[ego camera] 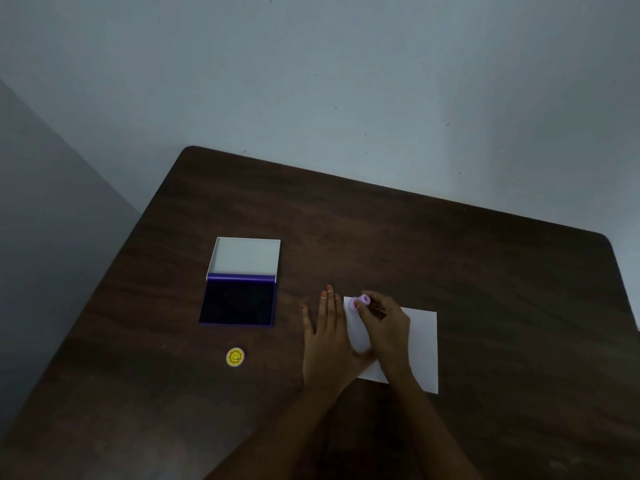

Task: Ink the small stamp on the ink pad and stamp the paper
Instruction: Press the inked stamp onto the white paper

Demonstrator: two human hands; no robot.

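A small pink stamp is pinched in the fingers of my right hand, over the far left corner of a white sheet of paper. Whether the stamp touches the paper I cannot tell. My left hand lies flat with fingers spread, pressing on the paper's left edge and the table beside it. The ink pad lies open to the left, its dark blue pad facing up and its white lid folded back behind it.
A small round yellow smiley cap or sticker lies on the dark wooden table in front of the ink pad. A pale wall rises behind the table's far edge.
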